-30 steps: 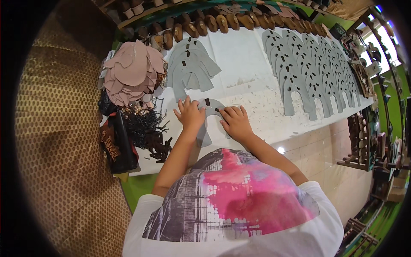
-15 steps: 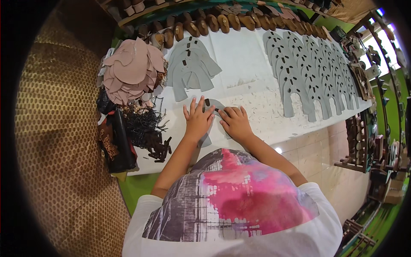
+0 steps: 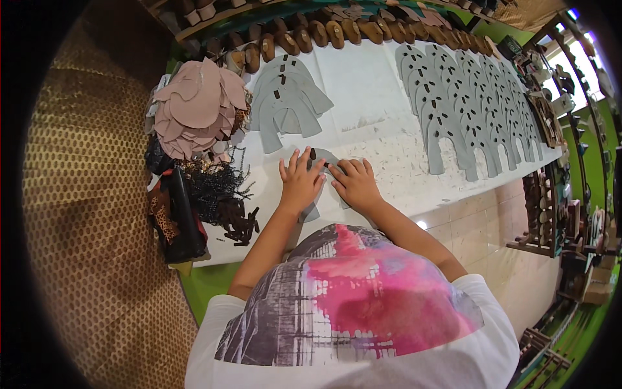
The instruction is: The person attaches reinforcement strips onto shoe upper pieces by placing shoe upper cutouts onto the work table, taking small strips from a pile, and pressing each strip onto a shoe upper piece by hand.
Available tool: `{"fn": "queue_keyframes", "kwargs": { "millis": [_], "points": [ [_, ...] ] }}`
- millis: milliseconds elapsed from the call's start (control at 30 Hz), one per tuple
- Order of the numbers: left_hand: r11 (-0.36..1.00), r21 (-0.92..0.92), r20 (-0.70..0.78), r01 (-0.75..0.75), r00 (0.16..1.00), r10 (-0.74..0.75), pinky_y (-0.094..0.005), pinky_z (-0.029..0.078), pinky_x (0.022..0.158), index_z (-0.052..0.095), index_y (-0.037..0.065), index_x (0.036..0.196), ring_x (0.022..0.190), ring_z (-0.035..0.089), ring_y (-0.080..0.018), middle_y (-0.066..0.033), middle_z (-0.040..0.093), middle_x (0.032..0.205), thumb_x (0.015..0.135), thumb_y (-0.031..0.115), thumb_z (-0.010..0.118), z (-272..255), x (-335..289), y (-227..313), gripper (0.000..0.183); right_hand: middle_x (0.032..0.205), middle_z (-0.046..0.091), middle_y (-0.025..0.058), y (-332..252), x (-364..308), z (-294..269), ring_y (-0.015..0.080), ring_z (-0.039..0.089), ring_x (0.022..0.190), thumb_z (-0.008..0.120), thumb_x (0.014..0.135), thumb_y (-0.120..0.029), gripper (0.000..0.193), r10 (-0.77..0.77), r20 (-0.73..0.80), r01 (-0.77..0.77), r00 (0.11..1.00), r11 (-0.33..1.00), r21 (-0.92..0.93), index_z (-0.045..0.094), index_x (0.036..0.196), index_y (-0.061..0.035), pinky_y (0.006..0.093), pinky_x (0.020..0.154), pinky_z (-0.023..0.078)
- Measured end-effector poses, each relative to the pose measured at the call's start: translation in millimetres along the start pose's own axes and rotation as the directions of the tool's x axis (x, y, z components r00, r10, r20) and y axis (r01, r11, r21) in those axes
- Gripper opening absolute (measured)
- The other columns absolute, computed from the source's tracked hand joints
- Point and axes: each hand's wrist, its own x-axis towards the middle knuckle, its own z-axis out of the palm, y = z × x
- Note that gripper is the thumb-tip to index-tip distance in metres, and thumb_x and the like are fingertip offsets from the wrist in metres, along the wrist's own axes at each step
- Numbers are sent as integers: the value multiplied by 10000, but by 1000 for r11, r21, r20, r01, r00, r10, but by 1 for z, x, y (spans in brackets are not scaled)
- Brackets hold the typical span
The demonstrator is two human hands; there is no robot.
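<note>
A grey U-shaped shoe piece [image 3: 330, 157] lies on the white-covered table in front of me, partly hidden by my hands. A small dark strip [image 3: 313, 153] sits on its top curve. My left hand [image 3: 301, 183] rests over the piece's left side, fingers spread and its forefinger near the strip. Over the right side lies my right hand [image 3: 358, 185], palm down with fingers apart. Its fingertips touch the piece beside another dark strip, mostly covered. Farther off, a small overlapping stack of grey pieces [image 3: 302, 122] bears similar strips.
Rows of grey pieces [image 3: 447, 142] with dark strips cover the table's right side. At left are pink cut pieces [image 3: 188, 107], a tangle of black trim [image 3: 210, 188] and loose dark strips [image 3: 240, 227]. Brown shoe lasts [image 3: 335, 34] line the far edge.
My hands stay almost in place on the grey piece; the right fingers have shifted very slightly. The whole view has moved a little.
</note>
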Motion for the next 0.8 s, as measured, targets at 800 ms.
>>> {"fn": "queue_keyframes", "kwargs": {
  "millis": [800],
  "points": [
    [924, -137, -116, 356, 921, -372, -567, 150, 1049, 563, 117, 1198, 1316, 254, -400, -153, 355, 1409, 812, 353, 609, 9, 4, -7, 455, 1212, 498, 95, -3, -1, 0, 260, 444, 1145, 552, 854, -294, 400, 9, -20, -8, 1000, 1000, 28, 548, 1242, -194, 515, 1018, 265]
  ]
}}
